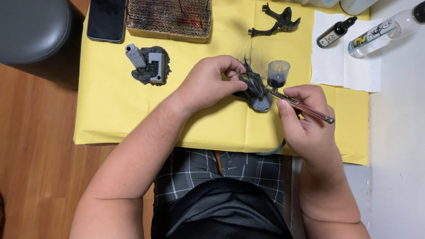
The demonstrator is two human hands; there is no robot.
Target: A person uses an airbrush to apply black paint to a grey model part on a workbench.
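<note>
My left hand (pixel 210 82) pinches a small dark grey miniature figure part (pixel 256 90) with spiky fins, held just above the yellow paper sheet (pixel 115 106). My right hand (pixel 307 119) grips a metallic pink airbrush (pixel 305 107) with a clear paint cup (pixel 278 73) holding dark paint. The airbrush tip points left and almost touches the miniature.
A grey scenic base with blocks (pixel 149 65) sits at the upper left, near a black phone (pixel 106 20) and a stained cardboard pad (pixel 169 17). A dark limb-shaped part (pixel 276 22) lies at the top. A dropper bottle (pixel 335 32) and a clear bottle (pixel 385 30) rest on white paper towel (pixel 345 66).
</note>
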